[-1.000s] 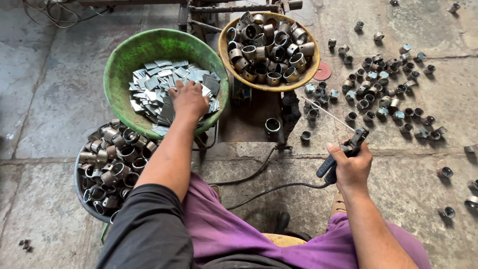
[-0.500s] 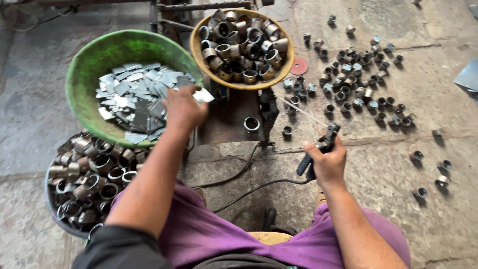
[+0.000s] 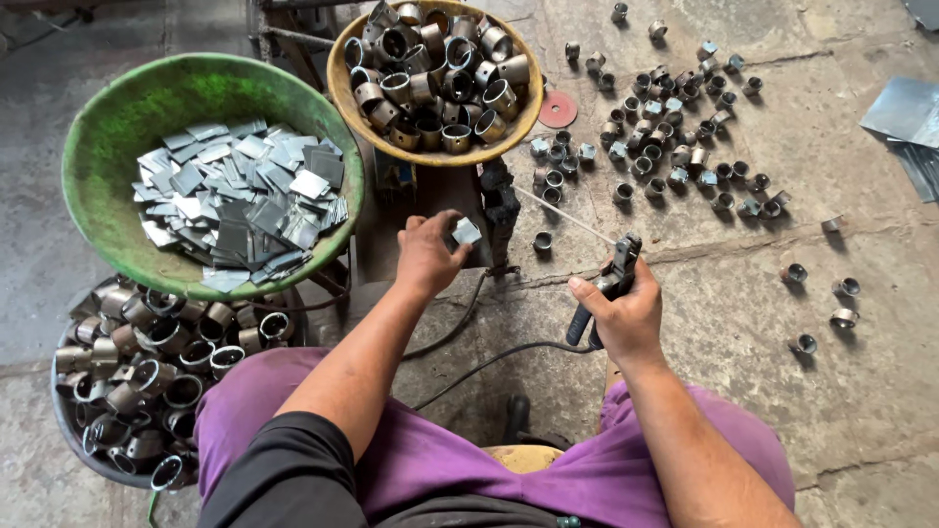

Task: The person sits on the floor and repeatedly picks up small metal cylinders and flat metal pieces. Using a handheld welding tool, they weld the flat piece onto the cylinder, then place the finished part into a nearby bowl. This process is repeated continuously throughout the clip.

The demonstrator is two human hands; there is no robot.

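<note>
Left hand (image 3: 427, 256) pinches a small square grey metal plate (image 3: 466, 232) between thumb and fingertips, holding it just near of the dark iron fixture (image 3: 499, 210) at centre. Right hand (image 3: 620, 311) is clenched around the black-handled welding torch (image 3: 603, 293), its thin rod pointing far-left toward that fixture. To the left sits the green plastic basin of cut plates (image 3: 108, 137); beyond, the yellow woven basket of steel rings (image 3: 342, 73). The risk, as I judge it: fingers so close to the rod tip could get burned, or the lightly pinched plate could slip.
</note>
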